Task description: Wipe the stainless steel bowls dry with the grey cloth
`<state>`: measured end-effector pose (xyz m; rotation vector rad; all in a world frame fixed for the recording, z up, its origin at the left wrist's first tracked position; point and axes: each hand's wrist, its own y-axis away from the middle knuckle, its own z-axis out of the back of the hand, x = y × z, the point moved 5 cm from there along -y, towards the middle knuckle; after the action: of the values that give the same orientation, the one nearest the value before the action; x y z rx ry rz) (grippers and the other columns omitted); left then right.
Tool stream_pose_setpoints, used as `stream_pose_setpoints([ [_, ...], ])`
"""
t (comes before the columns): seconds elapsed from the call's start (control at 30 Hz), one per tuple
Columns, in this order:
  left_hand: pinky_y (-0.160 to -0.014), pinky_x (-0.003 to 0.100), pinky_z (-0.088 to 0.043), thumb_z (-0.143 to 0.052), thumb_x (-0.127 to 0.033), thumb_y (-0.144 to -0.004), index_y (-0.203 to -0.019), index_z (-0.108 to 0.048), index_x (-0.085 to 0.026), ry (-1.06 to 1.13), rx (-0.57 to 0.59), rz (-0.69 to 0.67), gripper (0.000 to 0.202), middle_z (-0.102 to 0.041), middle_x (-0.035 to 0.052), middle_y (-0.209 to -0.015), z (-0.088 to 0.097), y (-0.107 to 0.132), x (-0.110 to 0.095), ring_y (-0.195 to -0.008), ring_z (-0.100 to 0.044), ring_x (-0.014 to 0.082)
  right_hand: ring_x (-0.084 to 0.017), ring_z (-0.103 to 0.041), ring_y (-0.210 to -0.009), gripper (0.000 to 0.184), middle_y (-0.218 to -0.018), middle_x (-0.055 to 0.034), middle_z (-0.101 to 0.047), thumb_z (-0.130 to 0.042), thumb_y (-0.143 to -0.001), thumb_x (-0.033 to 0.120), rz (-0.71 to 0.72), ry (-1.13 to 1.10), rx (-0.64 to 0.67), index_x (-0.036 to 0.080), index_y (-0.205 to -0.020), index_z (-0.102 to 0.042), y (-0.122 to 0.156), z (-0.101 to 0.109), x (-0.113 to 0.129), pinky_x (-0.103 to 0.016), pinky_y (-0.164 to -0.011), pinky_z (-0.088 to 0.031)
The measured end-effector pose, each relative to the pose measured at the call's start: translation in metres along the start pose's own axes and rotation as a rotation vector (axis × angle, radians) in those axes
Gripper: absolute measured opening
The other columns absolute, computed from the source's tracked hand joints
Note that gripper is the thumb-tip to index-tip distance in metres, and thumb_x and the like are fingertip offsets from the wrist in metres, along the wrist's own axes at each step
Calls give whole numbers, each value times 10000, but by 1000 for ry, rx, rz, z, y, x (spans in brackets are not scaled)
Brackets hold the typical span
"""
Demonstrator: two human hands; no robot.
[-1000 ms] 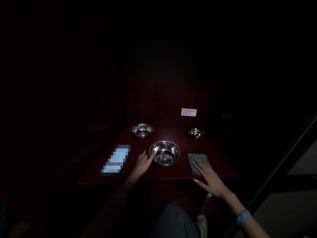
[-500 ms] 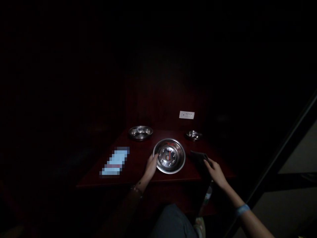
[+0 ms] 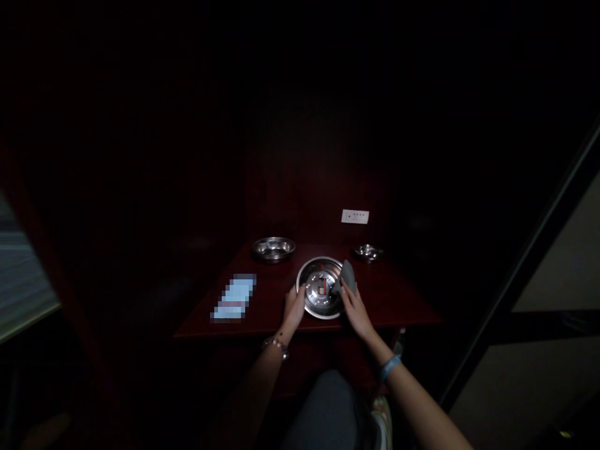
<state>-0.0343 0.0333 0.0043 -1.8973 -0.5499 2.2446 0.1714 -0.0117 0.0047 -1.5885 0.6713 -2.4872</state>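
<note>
Tilted toward me over the table, a shiny steel bowl (image 3: 315,301) has a small coloured label at its centre. My left hand (image 3: 294,307) grips its left rim, thumb on the inner side. On the opposite side my right hand (image 3: 355,306) is closed on a grey cloth (image 3: 347,275), which lies over the right rim of the bowl. Part of that rim is hidden by the cloth and fingers.
On the dark red table (image 3: 267,315) stand a wider steel dish (image 3: 274,250) at the back left and a smaller steel bowl (image 3: 368,252) at the back right. A pixelated bright rectangle (image 3: 234,299) lies at the left. A white socket panel (image 3: 355,216) is on the wall behind.
My right hand has brought the cloth leftward from beside the bowl onto its right rim. My left hand keeps its hold. The view has shifted slightly.
</note>
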Motion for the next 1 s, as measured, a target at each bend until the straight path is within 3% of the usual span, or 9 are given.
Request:
stream_pose_setpoints([
  [0.1,-875,403,-553,-429,-449,-912,-1010,-699,-153,28,37,21,412,-762,113,-971,-2,1,-3,-951,-704,261,-277,-204,-1561,628,-1684,-32,-226,-307,-989,640,27,47,-20,284,-1448,-543,-1,11,2,-506,-1255,-237],
  [0.2,-875,389,-551,-427,-445,-909,-988,-693,-160,24,56,27,397,-764,111,-995,-3,3,-8,-955,-705,252,-278,-237,-1548,551,-1682,-46,-211,-355,-992,571,86,92,-70,260,-1374,-602,-3,21,6,-472,-1252,-257],
  [0.37,-874,384,-552,-464,-482,-886,-946,-703,-164,64,48,25,403,-768,102,-963,-3,5,-14,-960,-706,259,-263,-457,-1418,580,-1520,-173,-459,-485,-937,476,134,14,-234,186,-1432,-399,-7,23,7,-469,-1188,-361],
  [0.43,-876,382,-555,-486,-505,-875,-957,-706,-155,99,48,17,421,-771,102,-966,-3,5,-14,-971,-706,263,-264,-595,-1283,654,-1403,-183,-567,-552,-894,469,73,-57,-276,171,-1435,-338,-11,19,0,-443,-1104,-454],
  [0.5,-885,385,-557,-497,-522,-873,-984,-709,-140,129,47,15,450,-773,111,-988,-2,5,-13,-971,-710,268,-262,-691,-1127,638,-1242,-143,-676,-629,-839,469,-41,-120,-265,185,-1371,-420,-17,14,-9,-404,-993,-532],
  [0.6,-926,402,-552,-494,-544,-888,-1067,-705,-122,164,46,1,505,-765,140,-1078,-2,6,-13,-997,-714,280,-253,-744,-900,401,-927,-74,-765,-735,-755,433,-279,-243,-115,192,-1062,-640,-27,6,-24,-345,-820,-585],
  [0.73,-1053,396,-501,-476,-544,-920,-1243,-647,-141,204,36,-68,544,-692,154,-1298,-3,6,-20,-1197,-657,273,-204,-714,-646,234,-691,-52,-748,-800,-700,343,-556,-482,96,153,-789,-696,-29,1,-34,-293,-655,-583],
  [0.83,-1123,382,-445,-468,-518,-949,-1361,-553,-181,205,45,-131,540,-602,141,-1434,-4,6,-30,-1333,-568,245,-170,-691,-581,229,-661,-39,-747,-840,-669,298,-593,-581,19,146,-770,-703,-29,3,-33,-256,-601,-573],
  [1.0,-1142,425,-425,-596,-507,-899,-1459,-408,-214,320,89,-144,659,-543,151,-1485,-15,10,-40,-1367,-537,257,-178,-733,-681,349,-770,-41,-784,-891,-624,325,-469,-846,-239,161,-877,-716,-32,-8,-25,-247,-651,-599],
])
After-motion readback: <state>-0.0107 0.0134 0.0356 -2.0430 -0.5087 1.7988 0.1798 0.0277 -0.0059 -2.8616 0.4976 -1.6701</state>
